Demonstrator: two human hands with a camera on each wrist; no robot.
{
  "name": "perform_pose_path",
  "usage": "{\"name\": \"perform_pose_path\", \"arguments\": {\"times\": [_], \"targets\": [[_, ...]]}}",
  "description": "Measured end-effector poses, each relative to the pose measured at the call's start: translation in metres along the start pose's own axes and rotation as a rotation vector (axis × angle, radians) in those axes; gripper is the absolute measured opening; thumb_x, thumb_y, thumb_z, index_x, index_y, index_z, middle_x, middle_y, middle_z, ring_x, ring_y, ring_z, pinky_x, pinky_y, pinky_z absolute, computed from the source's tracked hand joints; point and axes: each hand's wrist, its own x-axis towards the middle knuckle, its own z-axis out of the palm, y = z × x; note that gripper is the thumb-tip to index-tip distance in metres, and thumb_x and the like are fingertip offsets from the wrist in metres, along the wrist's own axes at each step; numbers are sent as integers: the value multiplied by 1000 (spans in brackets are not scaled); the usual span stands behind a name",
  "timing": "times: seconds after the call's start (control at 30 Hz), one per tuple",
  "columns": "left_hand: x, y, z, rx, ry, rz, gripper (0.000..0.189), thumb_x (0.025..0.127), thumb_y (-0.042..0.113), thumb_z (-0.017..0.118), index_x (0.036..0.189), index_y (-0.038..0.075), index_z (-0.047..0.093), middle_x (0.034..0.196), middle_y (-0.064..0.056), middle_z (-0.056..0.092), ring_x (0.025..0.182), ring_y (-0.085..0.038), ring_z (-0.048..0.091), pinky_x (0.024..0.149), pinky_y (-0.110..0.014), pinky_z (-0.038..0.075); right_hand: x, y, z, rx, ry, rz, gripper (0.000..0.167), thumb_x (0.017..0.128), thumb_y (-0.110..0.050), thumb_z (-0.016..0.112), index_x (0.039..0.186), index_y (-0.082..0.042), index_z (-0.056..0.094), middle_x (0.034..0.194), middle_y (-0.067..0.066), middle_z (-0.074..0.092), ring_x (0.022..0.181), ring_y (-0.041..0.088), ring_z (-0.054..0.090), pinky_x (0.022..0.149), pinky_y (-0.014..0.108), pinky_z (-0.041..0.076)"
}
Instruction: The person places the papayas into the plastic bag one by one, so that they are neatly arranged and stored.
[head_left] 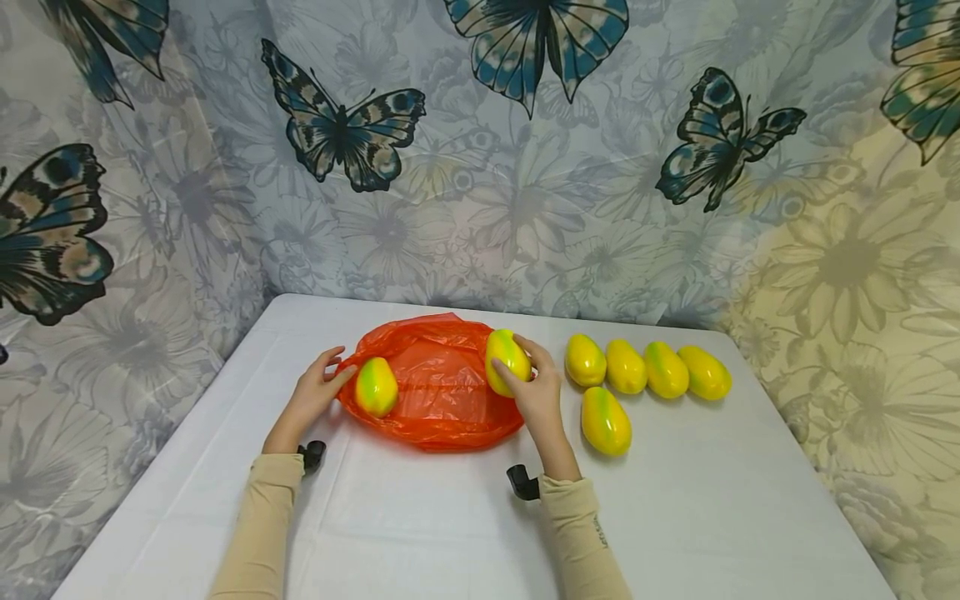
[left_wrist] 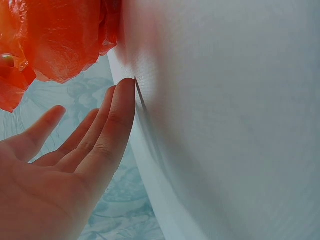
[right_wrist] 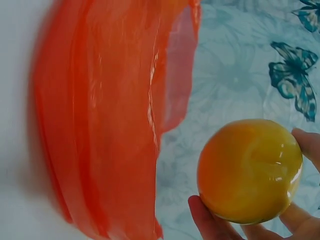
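Observation:
My right hand (head_left: pixel 538 395) grips a yellow mango (head_left: pixel 508 362) with a green streak, held over the right side of an open red plastic bag (head_left: pixel 442 375). In the right wrist view the mango (right_wrist: pixel 250 171) sits between thumb and fingers, above the bag's rim. One more mango (head_left: pixel 377 387) lies inside the bag at its left end. My left hand (head_left: pixel 313 398) is beside the bag's left edge, holding nothing. The left wrist view shows that hand (left_wrist: pixel 75 155) with fingers extended, low by the white tabletop and near the bag (left_wrist: pixel 62 40).
Several more mangoes stand right of the bag: a row at the back, including one far-right mango (head_left: pixel 705 372), and a single mango (head_left: pixel 606 421) in front. A white cloth covers the table (head_left: pixel 420 533). Butterfly-patterned fabric (head_left: pixel 480 208) hangs behind it.

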Motion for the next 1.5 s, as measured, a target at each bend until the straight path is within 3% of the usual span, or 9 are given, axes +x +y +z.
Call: {"name": "perform_pose_path", "arguments": {"times": [0.27, 0.53, 0.83, 1.5], "targets": [[1, 1, 0, 5, -1, 9, 70, 100, 44, 50, 154, 7, 25, 152, -29, 32, 133, -49, 43, 108, -58, 40, 0, 0, 11, 8, -18, -27, 55, 83, -23, 78, 134, -15, 59, 142, 10, 51, 131, 29, 47, 109, 48, 44], [1, 1, 0, 2, 5, 9, 70, 100, 45, 50, 153, 7, 26, 152, -29, 32, 133, -50, 43, 108, -59, 40, -2, 1, 25, 11, -44, -44, 53, 83, -23, 78, 132, -15, 61, 141, 10, 53, 126, 30, 51, 105, 48, 48], [-2, 1, -1, 6, 4, 19, 70, 100, 44, 50, 153, 5, 26, 152, -30, 32, 133, -50, 43, 109, -58, 39, -5, 3, 37, -13, -59, 4, 54, 82, -28, 79, 132, -19, 61, 141, 5, 54, 125, 27, 51, 104, 47, 48], [0, 0, 1, 8, 5, 18, 70, 100, 44, 50, 153, 6, 26, 151, -30, 32, 133, -51, 43, 108, -59, 40, -11, 6, 57, 19, -88, 3, 53, 82, -27, 79, 131, -18, 61, 138, 6, 55, 122, 28, 52, 100, 45, 51]]}}
